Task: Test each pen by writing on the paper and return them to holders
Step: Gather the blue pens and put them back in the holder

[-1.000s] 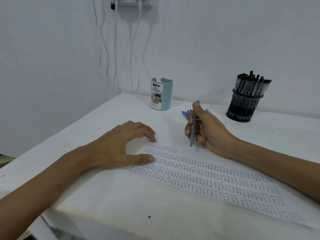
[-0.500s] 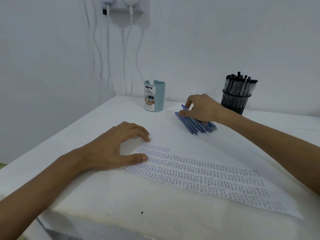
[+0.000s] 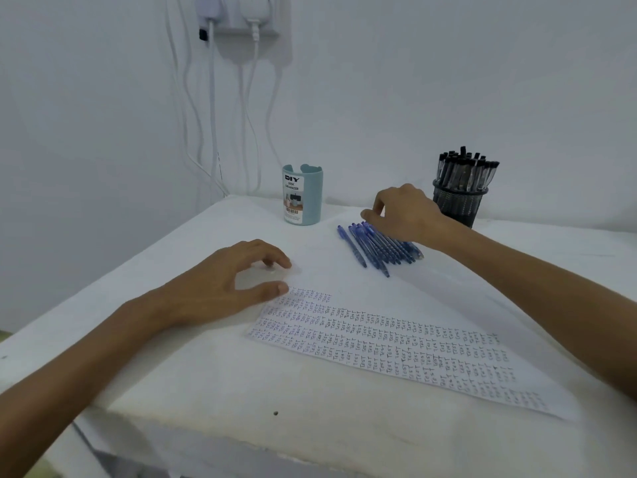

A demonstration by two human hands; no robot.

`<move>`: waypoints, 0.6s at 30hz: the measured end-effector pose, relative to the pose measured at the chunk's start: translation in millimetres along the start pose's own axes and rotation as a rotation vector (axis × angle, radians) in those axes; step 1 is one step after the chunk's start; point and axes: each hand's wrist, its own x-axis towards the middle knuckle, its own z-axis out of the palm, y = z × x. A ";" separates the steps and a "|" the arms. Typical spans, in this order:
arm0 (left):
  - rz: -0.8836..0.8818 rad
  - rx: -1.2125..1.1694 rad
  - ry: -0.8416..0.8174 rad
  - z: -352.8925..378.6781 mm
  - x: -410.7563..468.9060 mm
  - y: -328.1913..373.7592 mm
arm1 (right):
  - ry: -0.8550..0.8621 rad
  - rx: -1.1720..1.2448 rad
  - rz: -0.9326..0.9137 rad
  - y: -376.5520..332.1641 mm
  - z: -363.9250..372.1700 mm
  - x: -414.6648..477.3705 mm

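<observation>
Head view, from the near edge of the white table (image 3: 193, 391) outward. Closest: a long sheet of paper (image 3: 396, 353) lying diagonally, packed with rows of the handwritten word TEST. Reaches in from lower left with the left hand (image 3: 220, 288), palm down, fingers arched, pressing thumb tip and fingertips onto the sheet's upper left corner; grips nothing. Stretches farther with the right hand (image 3: 403, 215), palm down over a row of blue pens (image 3: 375, 246) lying side by side beyond the paper; cannot tell whether any pen is pinched, thumb hidden beneath the palm. Farthest: teal holder (image 3: 302, 194) left, black mesh holder (image 3: 460, 201) full of black pens (image 3: 465, 169) right.
</observation>
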 end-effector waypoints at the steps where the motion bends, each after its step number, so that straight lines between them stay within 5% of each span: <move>1: -0.035 -0.002 0.017 -2.1 5.0 3.8 | -0.014 -0.011 0.018 3.2 -3.6 2.0; 9: -0.428 0.049 0.010 21.4 101.9 53.0 | -0.310 -0.048 0.225 15.0 -18.7 5.2; 18: -0.563 0.328 -0.056 65.9 182.4 86.8 | -0.348 0.028 0.302 20.3 -4.1 12.2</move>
